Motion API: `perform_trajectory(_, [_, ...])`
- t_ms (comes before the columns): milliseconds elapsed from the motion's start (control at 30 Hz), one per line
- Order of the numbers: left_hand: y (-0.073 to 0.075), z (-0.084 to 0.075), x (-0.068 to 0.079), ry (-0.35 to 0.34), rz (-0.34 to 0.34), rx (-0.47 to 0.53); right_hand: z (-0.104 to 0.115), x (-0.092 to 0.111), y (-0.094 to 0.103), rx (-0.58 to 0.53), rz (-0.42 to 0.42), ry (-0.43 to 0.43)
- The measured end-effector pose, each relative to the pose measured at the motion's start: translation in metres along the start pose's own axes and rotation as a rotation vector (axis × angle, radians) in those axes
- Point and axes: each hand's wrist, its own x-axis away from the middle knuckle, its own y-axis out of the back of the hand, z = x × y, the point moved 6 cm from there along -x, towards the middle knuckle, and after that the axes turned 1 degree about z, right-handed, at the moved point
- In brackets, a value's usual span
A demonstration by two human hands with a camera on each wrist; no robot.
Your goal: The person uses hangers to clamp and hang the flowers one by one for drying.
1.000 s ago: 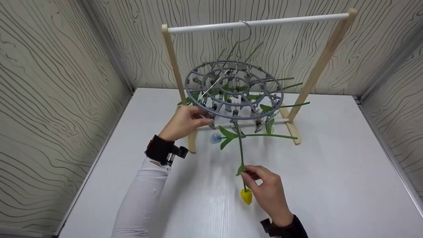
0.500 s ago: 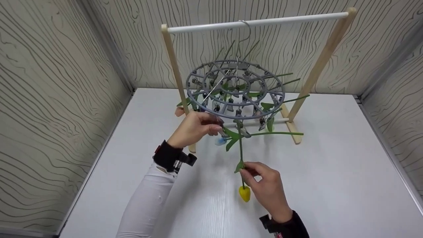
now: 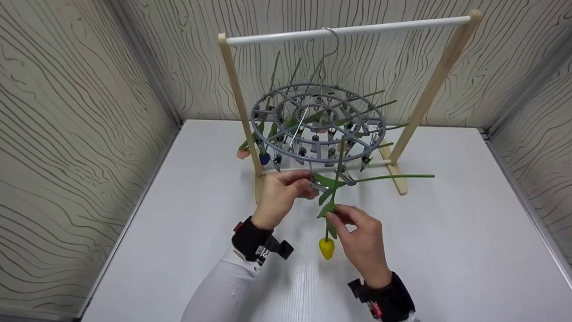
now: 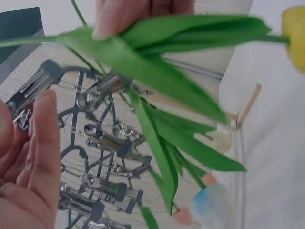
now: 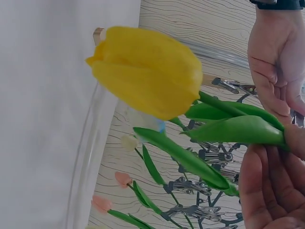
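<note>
A yellow tulip (image 3: 326, 248) hangs head down from my right hand (image 3: 362, 237), which pinches its stem at the leaves. Its stem end reaches up in front of the round clip hanger (image 3: 317, 161). Just left of it, my left hand (image 3: 281, 197) grips a metal clip (image 4: 40, 83) at the hanger's front; in the left wrist view its jaws hold nothing visible. Beside that clip, a blue-and-white tulip (image 4: 212, 205) is held sideways in another clip, its stem (image 3: 395, 177) pointing right. My left hand hides its bloom in the head view.
The hanger hooks over the white rod (image 3: 277, 37) of a wooden stand (image 3: 234, 89). Pink (image 3: 243, 154) and dark blue (image 3: 264, 158) tulips hang at its left, and several stems stick out behind and right. Patterned panels (image 3: 80, 156) enclose the white table (image 3: 447, 250).
My left hand has moved right and slightly down, and the hanger has turned with it. The dark blue tulip has come into view at left. My right hand has raised the yellow tulip a little.
</note>
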Motion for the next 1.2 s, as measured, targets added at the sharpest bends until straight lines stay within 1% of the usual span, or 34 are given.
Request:
perform_trajectory(133, [-0.006, 0.002, 0.005, -0.022, -0.032, 0.074, 0.001, -0.004, 0.002, 0.003, -0.005, 0.000])
perform_trajectory(200, [-0.008, 0.003, 0.007, -0.027, -0.053, 0.095, 0.002, -0.005, 0.002, 0.004, -0.005, 0.000])
perform_trajectory(400, [-0.009, 0.008, 0.010, -0.026, -0.103, 0.120, 0.003, -0.007, 0.004, 0.005, -0.012, 0.005])
perform_trajectory(600, [-0.011, 0.007, 0.012, -0.020, -0.158, 0.162, 0.004, -0.008, 0.004, -0.002, -0.018, 0.013])
perform_trajectory(833, [-0.013, 0.007, 0.012, -0.013, -0.158, 0.199, 0.004, -0.008, 0.004, -0.004, -0.024, 0.028])
perform_trajectory(1200, [-0.015, 0.005, 0.012, -0.025, -0.160, 0.180, 0.003, -0.009, 0.003, -0.016, -0.011, 0.033])
